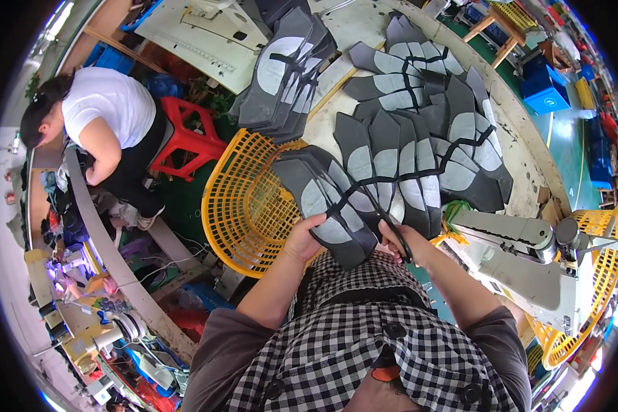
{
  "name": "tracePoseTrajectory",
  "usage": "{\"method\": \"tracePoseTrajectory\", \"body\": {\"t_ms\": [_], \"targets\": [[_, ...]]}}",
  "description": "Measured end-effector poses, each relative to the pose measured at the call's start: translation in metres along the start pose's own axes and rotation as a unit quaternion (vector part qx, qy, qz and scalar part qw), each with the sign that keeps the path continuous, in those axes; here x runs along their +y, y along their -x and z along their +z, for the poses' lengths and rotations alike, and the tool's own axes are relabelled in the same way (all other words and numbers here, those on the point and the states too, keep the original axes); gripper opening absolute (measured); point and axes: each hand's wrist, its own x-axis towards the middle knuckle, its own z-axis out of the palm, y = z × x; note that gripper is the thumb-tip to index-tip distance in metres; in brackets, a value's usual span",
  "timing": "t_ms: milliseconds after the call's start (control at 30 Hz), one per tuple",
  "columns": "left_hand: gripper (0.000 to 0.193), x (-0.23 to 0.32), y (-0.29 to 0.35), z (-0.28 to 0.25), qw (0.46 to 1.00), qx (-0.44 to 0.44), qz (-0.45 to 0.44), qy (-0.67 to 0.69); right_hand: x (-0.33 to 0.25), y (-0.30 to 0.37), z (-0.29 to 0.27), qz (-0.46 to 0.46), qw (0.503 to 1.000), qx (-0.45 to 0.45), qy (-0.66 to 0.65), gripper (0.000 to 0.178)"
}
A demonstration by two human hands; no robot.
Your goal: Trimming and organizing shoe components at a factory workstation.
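My left hand [303, 239] is closed on the near edge of a few dark grey cut fabric pieces [343, 232] with pale grey patches, held in front of my apron. My right hand [412, 242] grips a pair of scissors [396, 235] by its black handles. The blades point up and left, beside the black strip that links the held pieces to a row of similar pieces [384, 147] on the table. Whether the blades touch the strip I cannot tell. More linked pieces [470, 127] spread to the right, and a thick stack [285, 69] lies farther back.
A yellow plastic basket [216, 206] stands left of the held pieces. To my right are a sewing machine [511, 237] and another yellow basket [597, 288]. A person in a white top [113, 103] bends over at the left, near a red stool [185, 141].
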Motion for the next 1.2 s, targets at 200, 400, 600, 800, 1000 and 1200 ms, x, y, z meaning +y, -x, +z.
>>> {"method": "tracePoseTrajectory", "body": {"t_ms": [200, 400, 600, 800, 1000, 1200], "targets": [[0.049, -0.011, -0.041, -0.010, 0.997, -0.031, 0.010, -0.069, -0.004, -0.011, -0.023, 0.070, 0.994, -0.057, 0.061, 0.071], [0.048, 0.010, -0.030, 0.018, 0.993, -0.001, 0.014, -0.121, 0.012, -0.034, -0.008, 0.008, 0.993, -0.103, -0.060, 0.070], [0.059, 0.008, -0.014, 0.034, 0.980, 0.019, 0.109, -0.166, 0.022, 0.002, 0.012, -0.051, 0.997, -0.006, -0.062, 0.070], [0.075, 0.014, -0.048, 0.058, 0.961, -0.035, 0.111, -0.251, 0.032, -0.001, -0.022, 0.023, 0.995, -0.029, -0.089, 0.070], [0.073, -0.006, -0.073, 0.046, 0.978, 0.071, 0.080, -0.180, 0.033, -0.014, -0.018, 0.006, 0.995, -0.053, -0.082, 0.069], [0.048, 0.017, -0.061, 0.060, 0.981, 0.020, -0.048, -0.186, 0.032, -0.021, -0.010, -0.024, 0.988, -0.102, -0.113, 0.073]]}}
